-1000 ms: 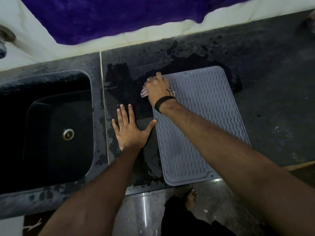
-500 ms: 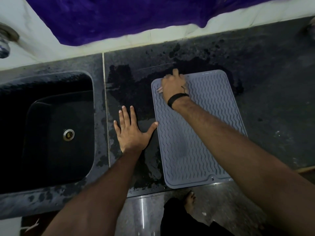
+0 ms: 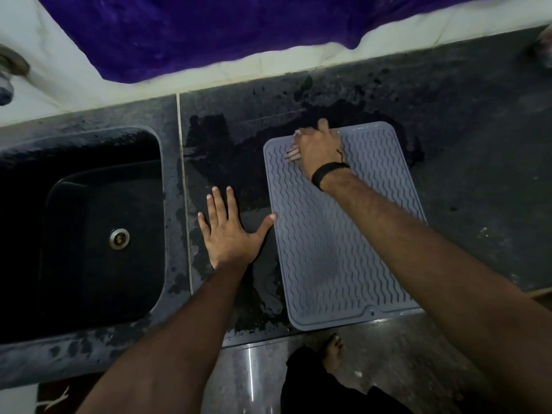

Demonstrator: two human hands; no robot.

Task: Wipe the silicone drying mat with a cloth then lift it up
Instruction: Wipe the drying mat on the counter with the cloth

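A grey silicone drying mat [image 3: 334, 252] with a wavy ribbed surface lies flat on the dark wet countertop [image 3: 466, 162]. My right hand [image 3: 321, 149] presses a small pinkish cloth [image 3: 292, 152] onto the mat's far left corner; the hand covers most of the cloth, and only its edge shows. A black band circles that wrist. My left hand [image 3: 228, 231] rests flat on the counter to the left of the mat, fingers spread, with the thumb tip touching the mat's left edge.
A black sink [image 3: 89, 222] with a metal drain lies to the left. A purple cloth [image 3: 209, 28] hangs over the white wall behind. The counter's front edge runs just beyond the mat's near end. My foot [image 3: 331, 351] stands on the floor below.
My right hand has slid the cloth rightward from the counter beside the mat onto the mat's far left corner. The left hand has stayed flat in place.
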